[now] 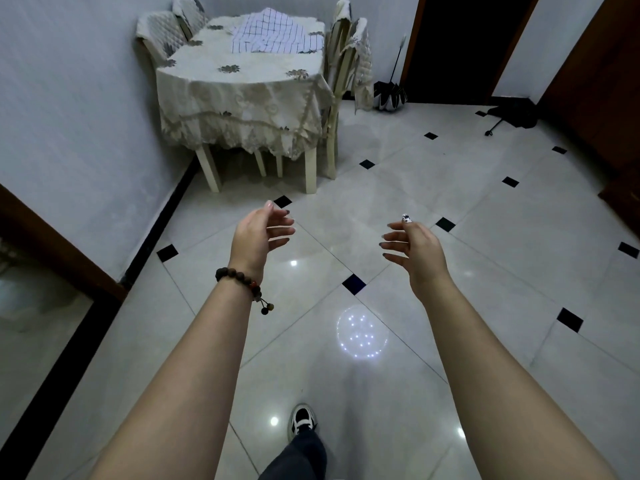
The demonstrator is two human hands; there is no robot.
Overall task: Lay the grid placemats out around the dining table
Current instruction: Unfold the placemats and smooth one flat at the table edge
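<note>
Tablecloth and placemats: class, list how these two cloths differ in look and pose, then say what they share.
The tablecloth is cream with flower motifs; the placemats are white with a dark grid. The tablecloth is spread flat and hangs over the edges; the placemats lie in a rumpled heap at the far side. The tablecloth covers the whole top; the placemats cover only part. Both are fabric on the same table, and neither hand touches them.

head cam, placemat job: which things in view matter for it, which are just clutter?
Job:
- grid placemats, piled on the far side of the table
- dining table under a cream cloth
- chairs around it
- left hand and right hand, both open and empty

Lying about:
- folded black umbrella by the doorway
- dark object on the floor, unclear what
</note>
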